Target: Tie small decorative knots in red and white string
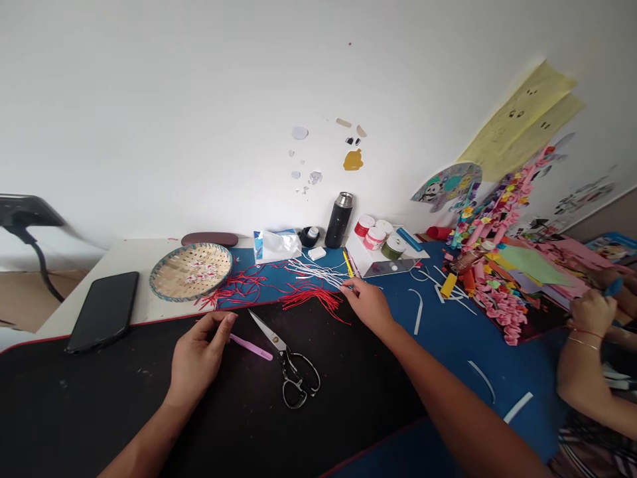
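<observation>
My left hand (199, 352) hovers over the black desk mat (124, 392), fingers apart and empty. Just past its fingertips lies a pink strip (251, 346), with large black-handled scissors (288, 372) to its right. My right hand (367, 307) reaches over the blue mat (398, 299), its fingertips at the ends of a bunch of white paper strips (318, 273). I cannot tell whether it grips them. Thin red paper strips (311, 299) lie in a tangle just left of that hand, trailing from the blue mat onto the black one.
A woven bamboo tray (192, 271) and a black phone (103, 311) lie at the left. Along the wall stand a tissue box (276, 244), a black flask (339, 219) and paint jars (374, 232). At right, a co-worker's hand (594, 313) holds something blue beside a heap of colourful craft paper (497, 285).
</observation>
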Motion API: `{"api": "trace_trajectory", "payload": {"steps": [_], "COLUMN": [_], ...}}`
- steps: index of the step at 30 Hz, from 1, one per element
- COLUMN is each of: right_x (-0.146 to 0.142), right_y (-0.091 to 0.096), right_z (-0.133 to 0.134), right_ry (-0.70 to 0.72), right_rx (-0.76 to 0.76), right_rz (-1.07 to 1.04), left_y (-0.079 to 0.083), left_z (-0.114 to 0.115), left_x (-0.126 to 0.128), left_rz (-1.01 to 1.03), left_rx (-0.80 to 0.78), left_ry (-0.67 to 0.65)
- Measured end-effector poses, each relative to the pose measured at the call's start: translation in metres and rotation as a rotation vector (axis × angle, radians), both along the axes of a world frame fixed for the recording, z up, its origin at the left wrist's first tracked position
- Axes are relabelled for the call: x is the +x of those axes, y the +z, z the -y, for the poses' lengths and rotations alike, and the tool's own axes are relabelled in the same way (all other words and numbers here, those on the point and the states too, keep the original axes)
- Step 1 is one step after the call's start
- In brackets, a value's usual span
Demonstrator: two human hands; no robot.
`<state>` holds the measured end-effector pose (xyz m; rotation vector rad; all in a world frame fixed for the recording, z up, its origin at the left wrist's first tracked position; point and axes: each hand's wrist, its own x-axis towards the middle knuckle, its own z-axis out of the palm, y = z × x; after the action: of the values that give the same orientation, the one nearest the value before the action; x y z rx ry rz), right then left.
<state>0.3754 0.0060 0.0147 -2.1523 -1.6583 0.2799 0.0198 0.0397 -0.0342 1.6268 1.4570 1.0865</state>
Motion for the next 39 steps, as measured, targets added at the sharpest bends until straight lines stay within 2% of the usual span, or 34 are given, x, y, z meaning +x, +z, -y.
{"api": "trace_trajectory", "payload": {"steps": [9, 17, 21, 26, 29, 32, 35, 39], "right_x": [0.005, 0.004, 0.004, -0.003, -0.011, -0.019, -0.032, -0.061], "right_y": [-0.015, -0.010, -0.011, -0.016, -0.013, -0.002, 0.008, 0.010], "right_z": [0.000, -0.004, -0.001, 0.009, 0.016, 0.024, 0.033, 0.048], "right_ry": [-0.062, -0.074, -0.075, -0.091, -0.123, -0.141, -0.143, -0.117], "right_rx": [-0.188, -0.140, -0.057, 0.018, 0.001, -0.035, -0.051, -0.089], "right_rz": [0.216, 0.114, -0.073, -0.468, -0.769, -1.021, -1.197, -1.347], "left_y": [0.001, 0.004, 0.005, 0.004, 0.003, 0.002, 0.002, 0.004], "left_z": [-0.002, -0.003, -0.002, -0.001, -0.001, 0.000, 0.000, 0.002], "left_x": [0.000, 0.002, 0.002, 0.002, 0.001, 0.000, 0.000, 0.002], "left_rz": [-0.021, -0.001, 0.017, 0.045, 0.047, 0.039, 0.028, 0.006], "left_rx": [-0.003, 0.002, 0.003, -0.007, -0.024, -0.039, -0.020, 0.008], "left_ry": [-0.009, -0.002, -0.007, -0.004, -0.008, -0.013, -0.009, -0.013]}}
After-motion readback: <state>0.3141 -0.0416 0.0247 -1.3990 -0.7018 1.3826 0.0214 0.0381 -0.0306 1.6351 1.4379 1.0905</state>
